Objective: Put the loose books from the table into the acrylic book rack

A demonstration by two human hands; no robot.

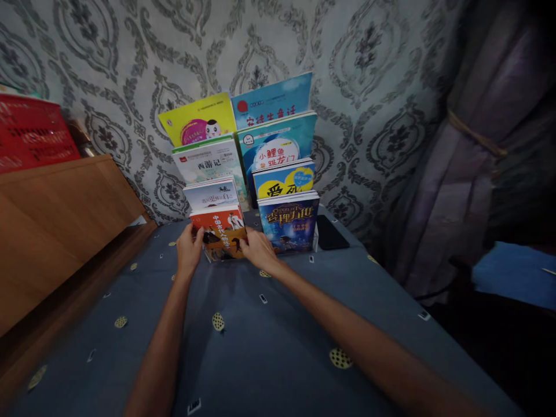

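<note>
Between my two hands stands an orange book [219, 233] with a dark horse scene on its cover, at the front of the left row. My left hand [189, 248] grips its left edge, thumb on the cover. On its right edge my right hand [259, 249] is closed, thumb at the front; its other fingers are partly hidden. Behind it rise a pale book [214, 195], a light green-grey book [211, 164] and a yellow book [197, 120]. The right row has a dark blue book [290, 223] in front, then a yellow-and-blue book [284, 180] and two blue-green books [278, 142].
The books stand on a grey-blue patterned cloth [243, 359] against a patterned wall [278, 40]. A black flat object [332, 233] lies right of the books. A wooden cabinet [65, 226] with a red box [35, 130] borders the left; a tied curtain [456, 191] hangs right.
</note>
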